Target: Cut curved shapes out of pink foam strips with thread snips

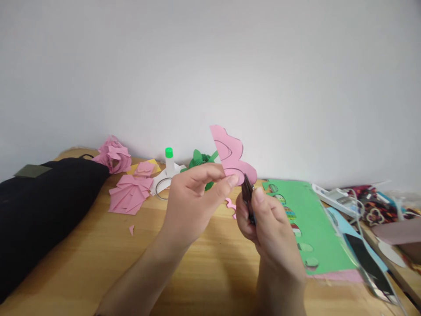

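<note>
Left hand (194, 197) has its fingers pinching the pink paper (233, 147) mid-frame, curvy dark outlines drawn on it. Right hand (271, 215)'s fingers are wrapped round dark scissors (247, 197), blades at the paper's lower edge.

This looks like a home, or some similar ordinary room, with a table used for paper crafts, though the view is too narrow to be sure. The light wooden table (210, 276) stands against a plain pale wall (210, 66). Craft supplies point to the handiwork: a glue stick (169, 163) with a green cap, a pair of scissors (247, 196), a pink cut-out (232, 151) with drawn lines, folded pink paper (130, 195), a small paper scrap (132, 229) and a green sheet (329, 232). Everyday belongings give the homely feel: a soft black bag or garment (42, 215) at the left, and a phone (370, 263), a power strip (338, 202) and a colourful jumble (381, 213) at the right.
</note>
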A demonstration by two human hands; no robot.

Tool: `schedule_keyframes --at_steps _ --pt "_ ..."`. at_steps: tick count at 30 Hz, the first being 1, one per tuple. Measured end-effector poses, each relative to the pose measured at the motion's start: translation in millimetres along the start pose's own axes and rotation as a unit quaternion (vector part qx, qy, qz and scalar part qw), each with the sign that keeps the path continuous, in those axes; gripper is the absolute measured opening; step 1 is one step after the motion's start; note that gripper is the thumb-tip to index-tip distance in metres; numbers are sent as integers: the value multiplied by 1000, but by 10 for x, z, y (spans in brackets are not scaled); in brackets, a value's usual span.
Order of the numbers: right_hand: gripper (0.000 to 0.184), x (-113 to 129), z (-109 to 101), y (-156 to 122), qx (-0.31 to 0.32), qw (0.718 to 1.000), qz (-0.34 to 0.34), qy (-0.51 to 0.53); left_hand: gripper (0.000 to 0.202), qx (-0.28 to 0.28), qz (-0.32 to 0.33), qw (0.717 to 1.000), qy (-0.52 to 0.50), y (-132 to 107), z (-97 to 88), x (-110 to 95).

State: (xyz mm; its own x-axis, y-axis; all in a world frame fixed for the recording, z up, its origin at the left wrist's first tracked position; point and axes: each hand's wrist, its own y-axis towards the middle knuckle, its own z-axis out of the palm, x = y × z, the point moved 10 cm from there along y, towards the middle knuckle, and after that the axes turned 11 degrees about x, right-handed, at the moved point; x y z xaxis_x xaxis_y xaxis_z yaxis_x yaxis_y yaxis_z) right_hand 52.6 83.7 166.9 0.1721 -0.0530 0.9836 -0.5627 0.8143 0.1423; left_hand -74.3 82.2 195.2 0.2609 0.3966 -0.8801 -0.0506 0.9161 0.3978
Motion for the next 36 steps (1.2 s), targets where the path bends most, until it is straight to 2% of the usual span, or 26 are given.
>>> schedule_keyframes --at_steps 7,10,16,36 --pt "47 -4 18 -5 5 1000 0 -8 13 -10 1 1000 -21 6 -5 -28" --pt "48 -2 20 -9 4 1000 3 -10 15 3 3 1000 -7 20 3 -48" --pt "49 -29 2 -9 4 1000 13 -13 14 40 -35 999 -1 33 46 -18" --pt "49 -1 -7 -2 1 999 8 -31 15 17 -13 1000 -5 32 19 -40"
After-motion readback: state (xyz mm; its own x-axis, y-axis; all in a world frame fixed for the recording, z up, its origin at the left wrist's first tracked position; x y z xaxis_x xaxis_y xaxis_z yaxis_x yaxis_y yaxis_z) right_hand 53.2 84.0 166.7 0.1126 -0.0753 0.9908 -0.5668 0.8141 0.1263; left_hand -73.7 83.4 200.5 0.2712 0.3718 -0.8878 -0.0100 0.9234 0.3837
